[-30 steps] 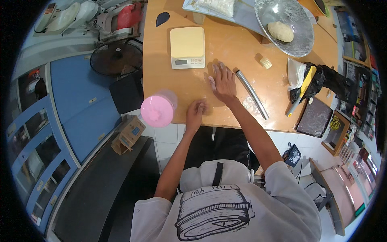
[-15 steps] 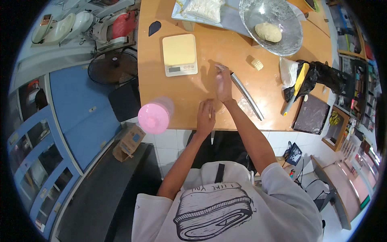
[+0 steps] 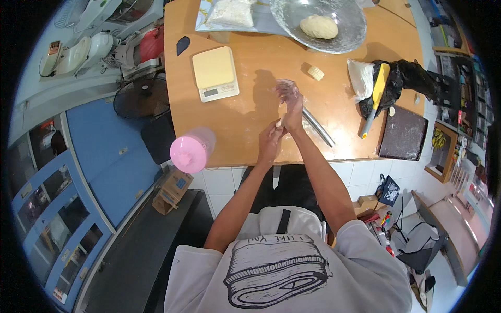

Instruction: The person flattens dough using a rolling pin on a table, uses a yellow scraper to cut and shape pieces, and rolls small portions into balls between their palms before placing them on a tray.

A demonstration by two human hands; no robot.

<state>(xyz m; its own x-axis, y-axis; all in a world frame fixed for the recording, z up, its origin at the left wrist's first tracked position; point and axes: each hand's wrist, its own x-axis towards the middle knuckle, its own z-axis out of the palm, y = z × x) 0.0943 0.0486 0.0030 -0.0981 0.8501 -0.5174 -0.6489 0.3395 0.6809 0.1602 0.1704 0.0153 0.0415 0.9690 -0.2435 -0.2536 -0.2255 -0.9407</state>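
My right hand (image 3: 289, 98) is raised above the wooden table (image 3: 245, 120), fingers spread and coated with flour or dough, and it holds nothing. My left hand (image 3: 271, 138) has its fingertips bunched against the heel of the right palm, where a small pale bit shows. A metal rolling pin (image 3: 318, 127) lies on the table just right of both hands. A small lump of dough (image 3: 314, 72) sits further back. A glass bowl (image 3: 292, 36) at the far edge holds a dough ball (image 3: 319, 26).
A kitchen scale (image 3: 215, 73) stands left of the hands, and a pink-lidded bottle (image 3: 189, 153) stands at the table's near left edge. A flour bag (image 3: 229, 11) lies at the back. A yellow-handled tool (image 3: 377, 94), a black bag (image 3: 412, 78) and a dark board (image 3: 403, 133) are at the right.
My right hand has lifted off the table, where it lay flat. My left hand has moved up from the table edge to meet its palm.
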